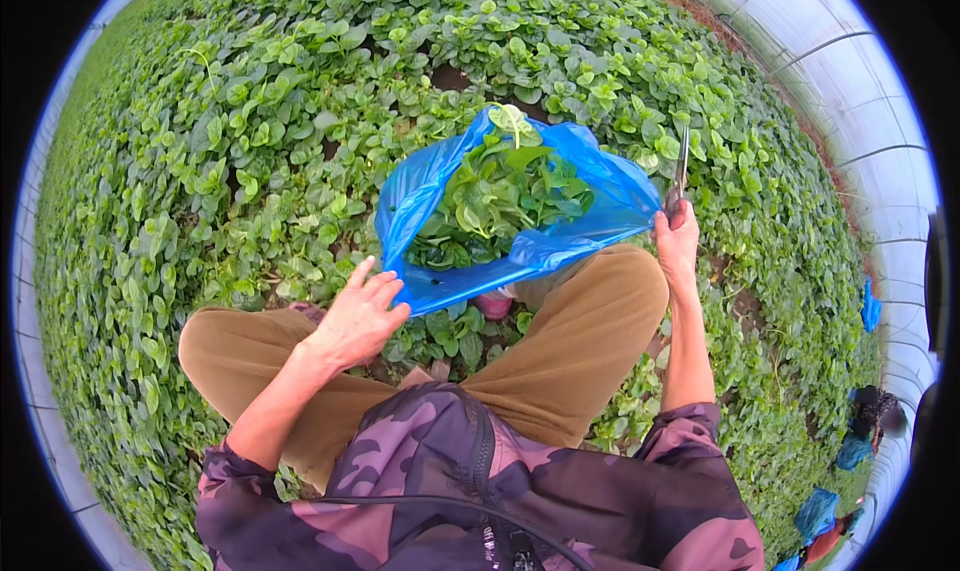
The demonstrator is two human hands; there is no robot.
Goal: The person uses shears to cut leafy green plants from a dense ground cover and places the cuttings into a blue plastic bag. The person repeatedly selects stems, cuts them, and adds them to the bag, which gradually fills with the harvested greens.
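A blue plastic bag (427,188) lies wide open over the plants, holding a heap of picked green leaves (502,188). Its near left edge is pinched by my left hand (360,308). On the right, my right hand (677,245) grips the bag's rim at its corner and also holds scissors (681,167), whose metal blades point away from me. The handles are mostly hidden in my fingers. A pale leaf on a stem (514,121) rests at the bag's far edge.
Low leafy green plants (300,143) surround my bent knees. A greenhouse's plastic wall (870,113) with curved ribs runs along the right. More blue bags (817,512) lie at the lower right, near a person in dark clothing (874,413). A pink shoe (493,306) shows below the bag.
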